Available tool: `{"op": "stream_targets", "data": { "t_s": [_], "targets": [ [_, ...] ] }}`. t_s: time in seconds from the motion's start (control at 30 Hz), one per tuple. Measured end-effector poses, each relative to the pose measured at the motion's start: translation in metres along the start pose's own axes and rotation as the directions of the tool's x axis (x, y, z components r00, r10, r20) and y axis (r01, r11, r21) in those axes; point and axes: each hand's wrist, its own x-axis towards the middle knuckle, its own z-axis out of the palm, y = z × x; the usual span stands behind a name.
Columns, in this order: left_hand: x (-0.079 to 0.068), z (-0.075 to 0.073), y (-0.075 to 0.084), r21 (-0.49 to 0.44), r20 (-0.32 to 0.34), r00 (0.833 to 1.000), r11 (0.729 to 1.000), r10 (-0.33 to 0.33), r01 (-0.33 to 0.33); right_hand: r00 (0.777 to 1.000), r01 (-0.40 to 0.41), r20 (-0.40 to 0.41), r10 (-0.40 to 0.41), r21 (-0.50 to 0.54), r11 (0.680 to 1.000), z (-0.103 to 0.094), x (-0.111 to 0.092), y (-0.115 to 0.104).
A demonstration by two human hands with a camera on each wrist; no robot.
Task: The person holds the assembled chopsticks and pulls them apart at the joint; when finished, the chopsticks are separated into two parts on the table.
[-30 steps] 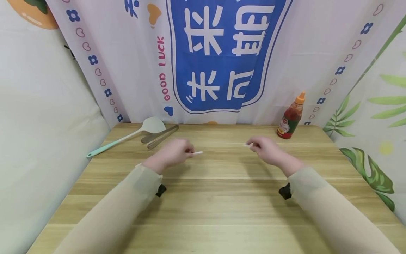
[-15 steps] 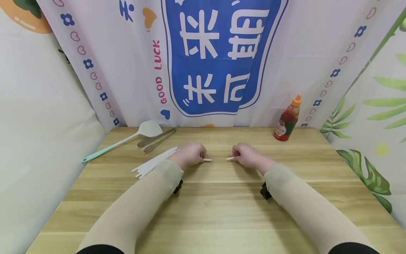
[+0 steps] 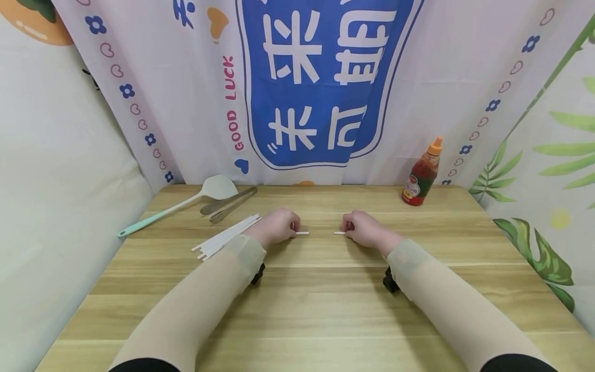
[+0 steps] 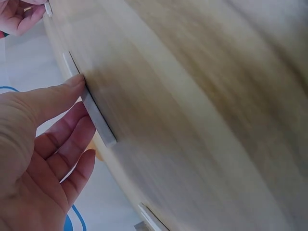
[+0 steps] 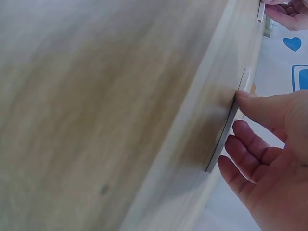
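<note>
Both hands have come nearer to each other since one second ago, and beside the left wrist a bundle of thin, straight white sticks (image 3: 226, 237) has become visible. Compared with half a second ago, almost nothing is changed.

On the pale wooden table (image 3: 297, 315), the left hand (image 3: 276, 226) pinches one slim white stick (image 4: 100, 118); its thumb presses upon it, while the other fingers are loosely bent behind. The right hand (image 3: 366, 227) likewise pinches a second slim white stick (image 5: 223, 134) with the thumb, its other fingers half curled. From the head, only short ends of these two sticks are seen, pointing towards each other with a gap between. The wrist views show much more of their length, reaching out on both sides of the thumbs and lying along the tabletop; the index fingers I cannot clearly tell.

The bundle is partly covered by the left sleeve (image 3: 244, 253). Behind it are metal tongs (image 3: 222, 204) and a spatula with white head and mint-green handle (image 3: 220, 187). Well to the right stands a bottle of red sauce with pointed orange cap (image 3: 420, 178), before the white cloth printed in blue (image 3: 297, 51).
</note>
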Motion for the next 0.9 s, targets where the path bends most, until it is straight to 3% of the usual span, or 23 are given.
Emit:
{"op": "stream_targets", "data": {
  "t_s": [0.3, 0.47, 0.57, 0.7, 0.77, 0.9],
  "targets": [
    [-0.02, -0.008, -0.01, -0.069, -0.026, 0.998, 0.996, -0.062, 0.06, 1.0, -0.007, 0.021, 0.007, 0.022, 1.0, 0.003, 0.008, -0.011],
    [-0.051, -0.028, -0.028, -0.121, -0.102, 0.987, 0.987, -0.123, 0.11, 1.0, 0.005, -0.016, -0.004, 0.088, 0.996, 0.001, 0.016, -0.026],
    [-0.075, -0.041, -0.041, -0.053, -0.128, 0.972, 0.98, -0.196, 0.191, 0.998, 0.048, -0.046, -0.043, 0.117, 0.992, 0.0, 0.024, -0.043],
    [-0.105, -0.05, -0.055, 0.065, -0.066, 0.946, 0.944, -0.318, 0.322, 0.995, 0.101, -0.037, -0.097, 0.128, 0.987, 0.004, 0.039, -0.072],
    [-0.115, -0.049, -0.061, 0.085, -0.025, 0.94, 0.936, -0.34, 0.341, 0.992, 0.124, -0.019, -0.123, 0.112, 0.986, 0.008, 0.047, -0.089],
    [-0.121, -0.039, -0.069, 0.087, -0.012, 0.95, 0.946, -0.312, 0.312, 0.983, 0.182, 0.017, -0.184, 0.08, 0.98, 0.022, 0.064, -0.122]
  ]
}}
